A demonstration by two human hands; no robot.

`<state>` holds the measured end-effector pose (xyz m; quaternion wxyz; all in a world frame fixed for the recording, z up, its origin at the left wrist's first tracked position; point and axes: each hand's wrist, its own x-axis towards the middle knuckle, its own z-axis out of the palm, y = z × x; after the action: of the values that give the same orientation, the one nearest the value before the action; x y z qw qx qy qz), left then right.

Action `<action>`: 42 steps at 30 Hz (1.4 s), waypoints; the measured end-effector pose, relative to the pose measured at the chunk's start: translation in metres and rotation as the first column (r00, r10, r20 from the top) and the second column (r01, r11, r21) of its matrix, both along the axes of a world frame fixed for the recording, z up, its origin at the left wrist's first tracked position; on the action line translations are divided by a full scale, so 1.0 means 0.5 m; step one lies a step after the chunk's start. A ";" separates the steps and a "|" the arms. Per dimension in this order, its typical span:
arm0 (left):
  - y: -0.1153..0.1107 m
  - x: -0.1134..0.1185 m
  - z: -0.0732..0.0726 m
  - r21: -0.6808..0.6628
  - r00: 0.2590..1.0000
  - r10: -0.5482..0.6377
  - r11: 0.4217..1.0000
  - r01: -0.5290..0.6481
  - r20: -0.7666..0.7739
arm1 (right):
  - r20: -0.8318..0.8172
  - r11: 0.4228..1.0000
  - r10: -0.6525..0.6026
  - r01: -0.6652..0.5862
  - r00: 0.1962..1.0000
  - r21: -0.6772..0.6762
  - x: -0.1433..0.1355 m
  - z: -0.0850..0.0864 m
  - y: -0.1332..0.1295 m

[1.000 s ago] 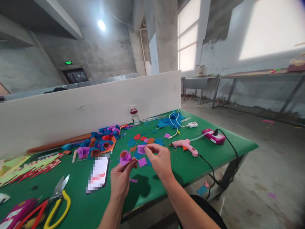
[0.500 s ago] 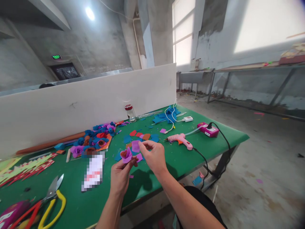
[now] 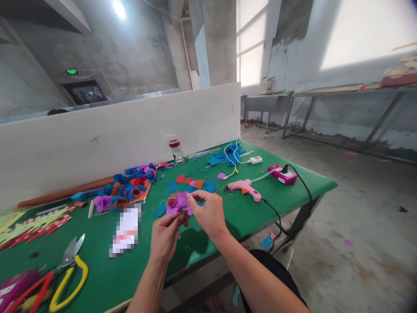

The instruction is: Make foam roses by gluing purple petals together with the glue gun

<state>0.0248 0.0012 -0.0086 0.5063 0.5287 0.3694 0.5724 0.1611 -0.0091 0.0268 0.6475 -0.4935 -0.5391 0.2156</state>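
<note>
Flower [image 3: 172,204] pinched low in left hand [image 3: 165,237], purple piece [image 3: 183,200] pinched in right hand [image 3: 210,214] at flower's edge, hands close together, glue gun [image 3: 246,190] at 3 o'clock

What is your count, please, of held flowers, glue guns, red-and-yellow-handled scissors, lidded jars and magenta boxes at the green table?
Held flower: 1, in the left hand
Glue gun: 1
Scissors: 1
Lidded jar: 1
Magenta boxes: 2, one cut off by the picture's edge
Total: 6
</note>
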 end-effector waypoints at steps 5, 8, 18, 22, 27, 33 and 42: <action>0.003 -0.003 -0.005 -0.004 1.000 0.004 1.000 -0.004 0.001 | -0.036 0.999 0.033 -0.034 0.999 -0.018 0.003 0.000 0.002; 0.004 -0.004 -0.005 -0.007 1.000 -0.022 1.000 0.022 0.007 | -0.022 0.999 0.039 -0.039 0.999 -0.022 0.002 0.001 0.000; 0.006 0.002 -0.004 -0.030 0.997 -0.042 0.999 0.044 0.057 | -0.002 0.998 0.041 -0.041 0.999 -0.039 -0.003 0.003 -0.006; 0.006 0.005 -0.005 -0.022 0.999 -0.026 0.999 0.027 0.022 | -0.025 0.996 0.066 -0.067 0.997 -0.052 0.001 0.007 -0.009; 0.006 0.008 -0.006 -0.016 1.000 -0.006 1.000 0.007 0.026 | -0.065 0.992 0.103 -0.108 0.993 -0.066 0.002 0.010 -0.012; 0.003 0.008 -0.004 0.002 1.000 0.011 1.000 -0.011 0.022 | -0.155 0.982 0.166 -0.177 0.974 -0.061 -0.002 0.008 -0.013; -0.001 -0.003 -0.013 0.072 0.994 0.051 0.996 -0.044 -0.093 | -0.236 0.974 0.216 -0.225 0.948 -0.011 -0.011 0.006 -0.016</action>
<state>0.0231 0.0007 -0.0150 0.4555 0.5637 0.3852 0.5713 0.1557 -0.0170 0.0298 0.6688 -0.4136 -0.5070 0.3530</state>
